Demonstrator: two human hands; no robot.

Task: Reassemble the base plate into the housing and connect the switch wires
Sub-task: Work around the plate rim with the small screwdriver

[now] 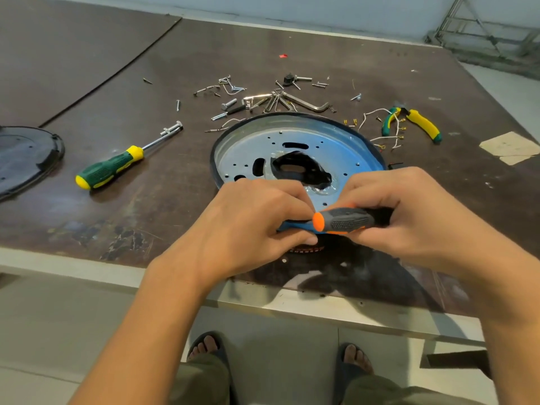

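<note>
At the far left of the scuffed brown wooden table [87, 223], a dark, glossy round plastic cover [26, 159] is seen lying flat. Beside it, a screwdriver with a ribbed green-and-yellow handle [109, 168] and a bright steel shaft is laid at a slant. Further back, small steel screws, bolts and bent hex keys [263, 97] are scattered. The round, blue-tinted metal base plate [292, 147] is thin, pierced with small holes and larger slots, and ringed by a black rim. It is set near the table's front edge. Its near rim is pinched by the left hand [257, 223], with the fingers curled over the top and the thumb tucked beneath. A screwdriver with a grey rubber grip and orange end cap [342, 220] is held crosswise above that same rim by the right hand [409, 217], whose fingers are wrapped round it. Thin white wires with brass terminals [385, 133] and green-and-yellow pliers [420, 124] are found beyond, to the right.
</note>
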